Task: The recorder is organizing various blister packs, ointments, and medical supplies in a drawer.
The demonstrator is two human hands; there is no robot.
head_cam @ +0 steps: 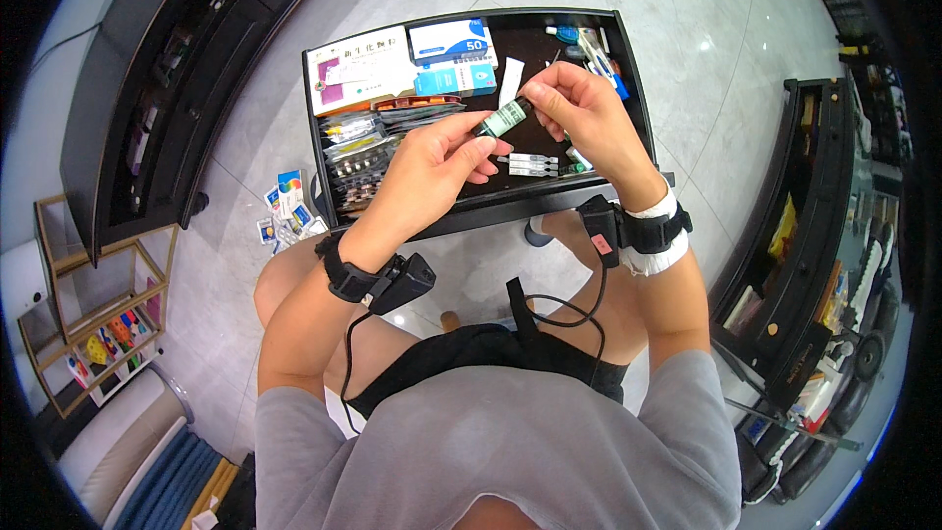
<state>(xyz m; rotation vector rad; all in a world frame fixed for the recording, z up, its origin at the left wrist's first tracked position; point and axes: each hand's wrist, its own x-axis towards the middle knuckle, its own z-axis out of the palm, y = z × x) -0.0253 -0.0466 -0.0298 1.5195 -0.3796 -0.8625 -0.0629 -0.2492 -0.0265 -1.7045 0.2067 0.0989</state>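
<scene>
A small dark bottle with a pale green label (506, 118) is tilted between my hands, over a black wooden drawer (471, 207). My left hand (441, 165) grips its lower end between thumb and fingers. At the upper end, the thumb and fingertips of my right hand (578, 107) are closed on the dark cap (525, 103). Below the bottle lie several clear plastic ampoules (533, 165) in a strip. Behind it is a white paper slip (511, 81). Medicine boxes, among them a large white one (364, 66) and a light blue one (456, 79), fill the drawer's left back.
Blister packs and sachets (360, 162) stand in rows at the drawer's left. Tubes and a thermometer-like item (597, 55) lie at its right back. Small boxes and packs (291, 210) are on the floor by my left knee. A black cabinet (780, 235) stands to the right.
</scene>
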